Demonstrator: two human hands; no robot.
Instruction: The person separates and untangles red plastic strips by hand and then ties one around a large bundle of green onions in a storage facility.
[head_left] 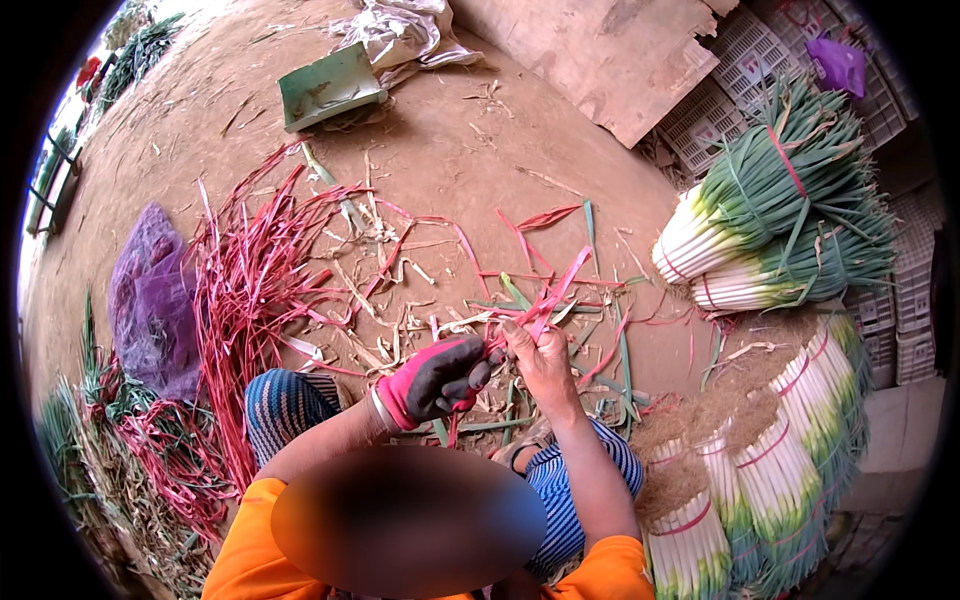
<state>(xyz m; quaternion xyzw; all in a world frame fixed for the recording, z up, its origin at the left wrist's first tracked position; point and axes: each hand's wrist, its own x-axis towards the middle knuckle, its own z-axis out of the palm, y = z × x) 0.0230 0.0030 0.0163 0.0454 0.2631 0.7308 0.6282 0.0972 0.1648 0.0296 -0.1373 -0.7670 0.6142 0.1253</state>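
My left hand (438, 382), in a pink glove with a dark palm, is closed with curled fingers in front of my lap. Close beside it, my bare right hand (543, 368) pinches a red plastic strip (566, 283), whose loose end sticks up past the fingertips. The strip runs into the small gap between both hands, where the fingers hide part of it. On the ground to my left lies a big heap of red plastic strips (245, 290). Beyond my hands, scraps of dry leaves (385, 330) and more red strips are scattered.
Tied spring onion bundles (785, 200) are stacked at the right, and more bundles (775, 470) with roots lie nearer. A purple mesh bag (155, 300) lies far left, beside a pile of trimmings (140, 490). Farther off are a green scoop-shaped container (330, 90), a board (600, 55) and plastic crates (755, 50).
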